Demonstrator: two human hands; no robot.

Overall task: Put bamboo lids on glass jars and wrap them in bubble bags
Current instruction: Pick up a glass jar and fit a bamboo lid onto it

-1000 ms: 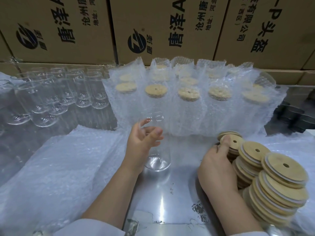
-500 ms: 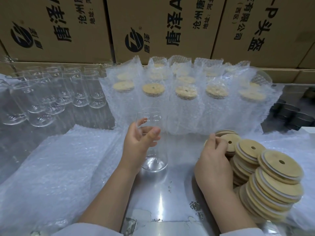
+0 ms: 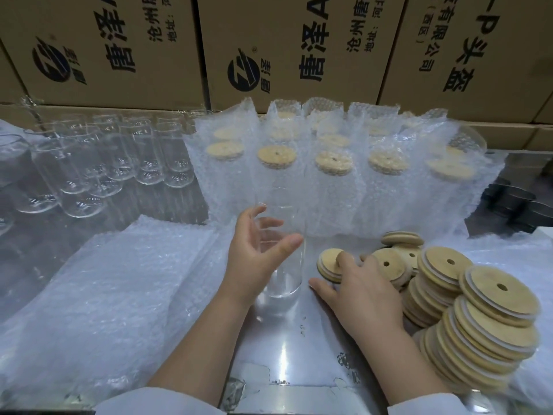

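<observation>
Hands: left [image 3: 254, 259] round jar [image 3: 282, 284], right [image 3: 359, 295] on lid [image 3: 327, 265]

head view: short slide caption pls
Left hand holds an unlidded glass jar upright while the right hand pinches a bamboo lid beside stacked lids.

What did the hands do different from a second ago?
The right hand has picked one round bamboo lid off the pile of bamboo lids and drawn it left, toward the clear glass jar. Before, its fingers only rested on the pile. The left hand still holds the jar upright on the shiny table; the bubble-wrapped jars behind stayed put.
</observation>
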